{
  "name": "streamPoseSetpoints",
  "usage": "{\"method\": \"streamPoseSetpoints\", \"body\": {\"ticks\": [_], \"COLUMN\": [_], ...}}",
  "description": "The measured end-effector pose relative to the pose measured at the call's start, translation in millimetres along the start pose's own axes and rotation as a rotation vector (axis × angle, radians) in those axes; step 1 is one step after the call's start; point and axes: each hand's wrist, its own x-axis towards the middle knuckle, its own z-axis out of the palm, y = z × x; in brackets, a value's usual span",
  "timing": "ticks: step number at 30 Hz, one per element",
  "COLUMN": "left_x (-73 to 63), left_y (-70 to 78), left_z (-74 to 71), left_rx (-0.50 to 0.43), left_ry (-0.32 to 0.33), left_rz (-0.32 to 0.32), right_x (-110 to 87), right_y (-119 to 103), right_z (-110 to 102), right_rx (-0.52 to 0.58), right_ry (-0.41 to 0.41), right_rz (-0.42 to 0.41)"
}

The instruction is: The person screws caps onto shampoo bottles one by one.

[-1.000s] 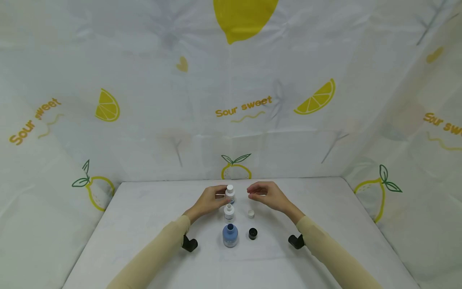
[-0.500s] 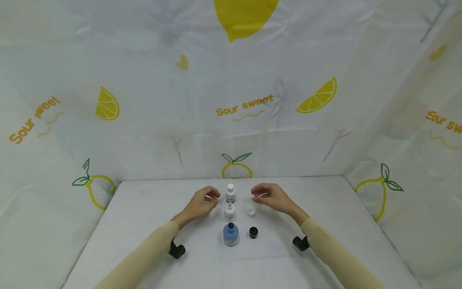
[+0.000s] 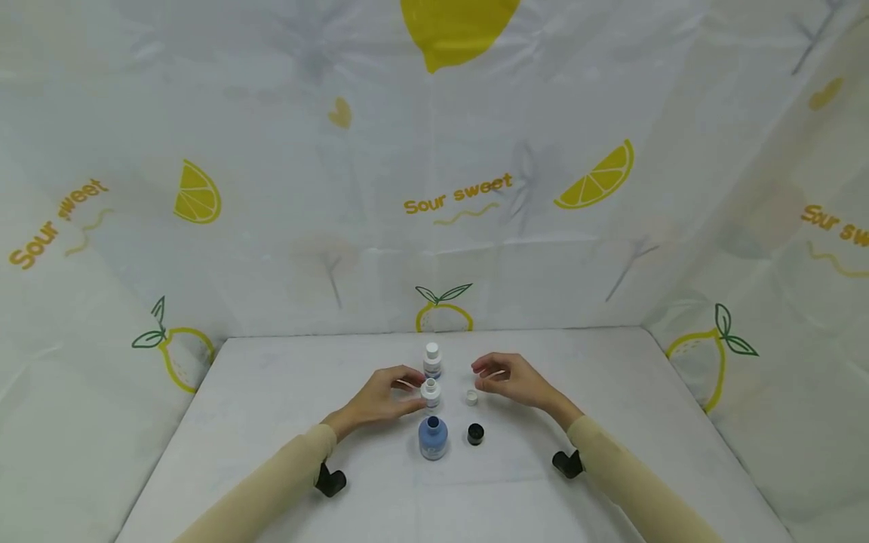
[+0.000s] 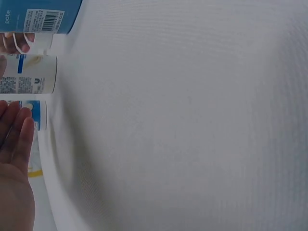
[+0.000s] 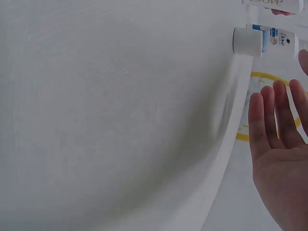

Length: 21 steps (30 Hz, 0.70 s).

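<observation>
White backdrop sheet (image 3: 292, 151), yellow lemon prints (image 3: 462, 30), heart prints (image 3: 341, 113), "Sour sweet" lettering (image 3: 458, 194); white tabletop (image 3: 271, 377) below, apparently cloth-covered.

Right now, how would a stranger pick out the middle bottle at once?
On the white table, three bottles stand in a front-to-back row. Take the middle one, a small white bottle framed by the left hand. Its open neck sets it apart from the capped white bottle behind, its colour from the blue bottle in front.
</observation>
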Motion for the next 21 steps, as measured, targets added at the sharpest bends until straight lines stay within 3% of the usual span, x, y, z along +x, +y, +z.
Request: {"method": "streamPoseSetpoints", "body": {"ticks": [9,21], "left_x": [-0.8,-0.9], "left_y": [4.6,3.7], "left_z": [11.5,17.7], "left_rx": [0.009,0.02], "left_ry": [-0.011,0.021], "left_rz": [0.005,0.014], "right_x": [-3.4,-4.9], "right_y": [7,10], "right_z": [5,9], "right_rx": [0.02,0.003], "right_ry": [-0.028,-0.059], "right_rz": [0.019,0.027]}}
